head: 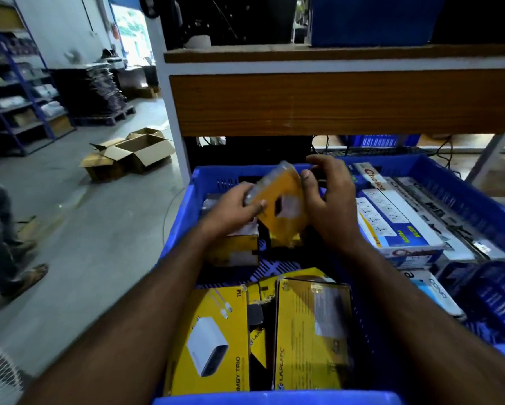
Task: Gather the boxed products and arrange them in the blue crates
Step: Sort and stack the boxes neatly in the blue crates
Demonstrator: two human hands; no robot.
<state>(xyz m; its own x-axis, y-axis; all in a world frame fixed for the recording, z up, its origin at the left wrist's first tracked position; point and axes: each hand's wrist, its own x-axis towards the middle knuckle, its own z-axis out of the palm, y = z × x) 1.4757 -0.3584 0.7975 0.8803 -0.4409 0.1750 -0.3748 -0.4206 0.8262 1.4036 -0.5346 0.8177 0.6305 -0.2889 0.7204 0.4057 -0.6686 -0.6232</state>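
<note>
Overhead, wooden shelf [333, 100], grey floor [99, 214], open cardboard boxes [134, 154]

Bare forearms [146, 302], no sleeves

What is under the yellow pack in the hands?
Under the yellow pack, more yellow boxes and the blue crate floor show. The hands cover whatever lies directly beneath.
</note>
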